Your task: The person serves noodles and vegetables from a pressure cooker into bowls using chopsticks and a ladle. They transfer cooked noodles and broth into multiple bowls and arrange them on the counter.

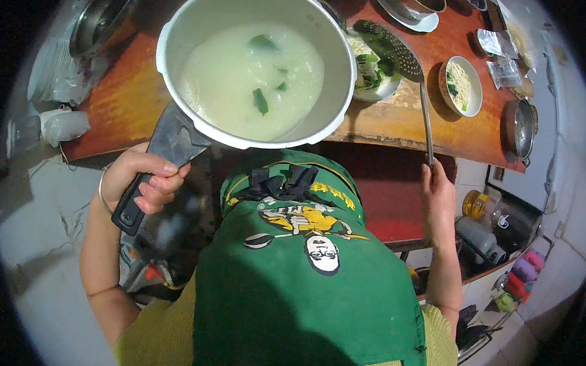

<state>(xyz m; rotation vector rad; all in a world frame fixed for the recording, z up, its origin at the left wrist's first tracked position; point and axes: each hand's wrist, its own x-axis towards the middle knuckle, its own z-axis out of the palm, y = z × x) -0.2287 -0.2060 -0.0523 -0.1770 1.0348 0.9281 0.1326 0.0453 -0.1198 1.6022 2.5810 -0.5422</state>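
Note:
My left hand [146, 179] is wrapped round the black handle of a large silver pot [252, 7], held over the table's front edge. Cloudy whitish liquid [219, 75] with a few green leaf pieces [261, 101] fills its lower part. In my right hand [439, 184] is the long handle of a metal skimmer [402, 55]. The skimmer's perforated head is above a dish [379, 97] of noodles and greens, partly covering it; whether they touch, I cannot tell. Right of the skimmer stands a white bowl [475, 96] of noodles with greens.
On the reddish wooden table [421, 131], a metal pot [425, 0] rests on a white plate [423, 25] at the back. A steel bowl [521, 130] sits near the right edge. Plastic bags [65, 125] lie at left. Bottles [480, 206] stand lower right.

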